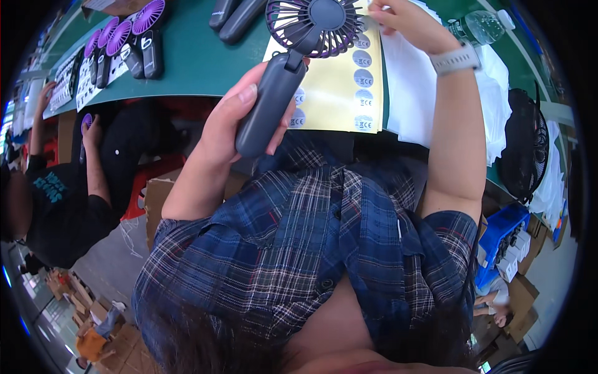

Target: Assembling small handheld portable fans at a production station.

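My left hand [225, 128] is wrapped round the dark grey handle of a handheld fan [269, 105], held tilted with its round caged head at the top. The fan's head overlaps a yellowish sheet of round silver stickers [336, 112] on the green table. Beyond the sheet's right side is my right hand [411, 25], fingers bent and pinched close to the fan's cage. Whatever is between those fingertips, if anything, is too small to make out. White thin plastic bags [408, 87] lie under my right forearm.
Several purple-headed handheld fans [121, 37] lie at the table's left, and dark fan handles [243, 19] at the back. A clear bottle [483, 28] lies at the back right. At left, a co-worker [68, 199] holds a purple fan. A blue crate [498, 234] stands low right.
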Motion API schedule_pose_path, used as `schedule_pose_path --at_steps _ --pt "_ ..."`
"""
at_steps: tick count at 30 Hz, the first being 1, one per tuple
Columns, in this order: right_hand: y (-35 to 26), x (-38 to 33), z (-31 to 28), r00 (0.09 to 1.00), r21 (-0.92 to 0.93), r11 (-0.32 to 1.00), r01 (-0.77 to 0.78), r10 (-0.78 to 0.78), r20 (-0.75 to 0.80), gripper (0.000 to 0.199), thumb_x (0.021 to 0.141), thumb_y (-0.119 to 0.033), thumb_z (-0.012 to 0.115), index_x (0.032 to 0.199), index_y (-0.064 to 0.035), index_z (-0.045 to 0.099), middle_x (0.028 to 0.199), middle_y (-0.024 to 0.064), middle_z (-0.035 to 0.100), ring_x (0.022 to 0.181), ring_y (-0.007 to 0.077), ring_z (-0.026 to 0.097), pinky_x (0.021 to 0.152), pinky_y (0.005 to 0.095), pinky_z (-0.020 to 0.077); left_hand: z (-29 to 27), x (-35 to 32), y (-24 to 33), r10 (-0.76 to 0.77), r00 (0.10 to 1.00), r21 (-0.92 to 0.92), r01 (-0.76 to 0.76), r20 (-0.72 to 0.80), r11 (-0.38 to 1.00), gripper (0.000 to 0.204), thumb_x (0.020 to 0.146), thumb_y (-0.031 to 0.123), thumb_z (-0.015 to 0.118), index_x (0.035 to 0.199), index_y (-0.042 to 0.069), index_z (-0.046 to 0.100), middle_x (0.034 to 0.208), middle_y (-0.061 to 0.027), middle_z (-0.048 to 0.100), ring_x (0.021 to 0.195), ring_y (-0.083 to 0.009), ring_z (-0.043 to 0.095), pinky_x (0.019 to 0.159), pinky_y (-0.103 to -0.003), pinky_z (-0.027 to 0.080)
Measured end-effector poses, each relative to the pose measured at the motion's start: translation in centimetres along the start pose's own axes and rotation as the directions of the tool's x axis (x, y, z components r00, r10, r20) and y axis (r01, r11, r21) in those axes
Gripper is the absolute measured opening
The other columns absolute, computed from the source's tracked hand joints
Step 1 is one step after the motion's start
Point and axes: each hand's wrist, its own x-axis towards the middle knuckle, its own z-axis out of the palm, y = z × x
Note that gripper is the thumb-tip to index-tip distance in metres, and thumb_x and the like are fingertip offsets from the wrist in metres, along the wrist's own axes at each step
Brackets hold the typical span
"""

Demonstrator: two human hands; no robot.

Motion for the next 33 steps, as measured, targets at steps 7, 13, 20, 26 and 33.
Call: schedule_pose_path --at_steps 7,13,20,26,33 --pt "-4.8 -7.9 3.3 0.865 0.224 0.871 0.437 -0.338 -0.371 0.012 0.087 -0.008 0.063 0.093 -0.0008 0.055 0.082 0.0045 0.056 0.078 0.012 0.054 0.072 0.0238 0.0449 1.1 0.6 0.0 -0.003 1.0 0.077 0.005 -0.03 0.997 0.063 0.094 0.042 0.039 0.138 -0.003 0.035 0.078 -0.0116 0.057 0.048 -0.0119 0.052 0.046 -0.021 0.043" --pt "-2.5 -5.9 6.2 0.183 0.357 -0.125 0.926 -0.678 -0.712 0.01 0.086 -0.003 0.065 0.088 -0.0001 0.056 0.079 0.0008 0.055 0.069 0.0074 0.05 0.063 0.0201 0.0417 2.0 0.2 0.6 -0.113 0.991 0.125 0.103 0.074 0.987 0.062 0.094 0.04 0.041 0.137 -0.004 0.036 0.075 -0.0114 0.057 0.047 -0.0119 0.053 0.044 -0.021 0.044" --pt "-2.7 -6.8 7.2 0.295 0.498 -0.279 0.821 -0.539 -0.789 0.01 0.083 0.0 0.067 0.084 0.0012 0.057 0.074 -0.0003 0.055 0.063 0.0032 0.047 0.055 0.0165 0.0375 2.6 -0.5 0.5 -0.148 0.984 0.161 0.131 0.099 0.978 0.061 0.093 0.039 0.043 0.135 -0.004 0.038 0.074 -0.0109 0.057 0.047 -0.0113 0.053 0.043 -0.021 0.044" --pt "-7.2 -13.5 4.5 0.834 0.425 0.857 0.292 -0.011 -0.551 0.01 0.082 0.0 0.069 0.083 0.0013 0.058 0.069 -0.0007 0.055 0.058 0.0024 0.046 0.052 0.0159 0.0357 2.9 -0.7 1.0 -0.149 0.981 0.185 0.125 0.122 0.975 0.061 0.092 0.039 0.044 0.134 -0.005 0.039 0.073 -0.01 0.057 0.048 -0.0102 0.053 0.043 -0.02 0.044" --pt "-5.8 -12.7 5.5 0.791 0.097 0.955 0.28 -0.173 -0.586 0.01 0.082 0.0 0.069 0.082 0.0009 0.058 0.068 -0.0008 0.055 0.056 0.002 0.046 0.05 0.0158 0.0346 3.6 -1.0 1.1 -0.149 0.988 0.236 0.138 0.029 0.962 0.067 0.09 0.044 0.043 0.134 -0.006 0.04 0.07 -0.0071 0.055 0.047 -0.0083 0.049 0.043 -0.019 0.041"
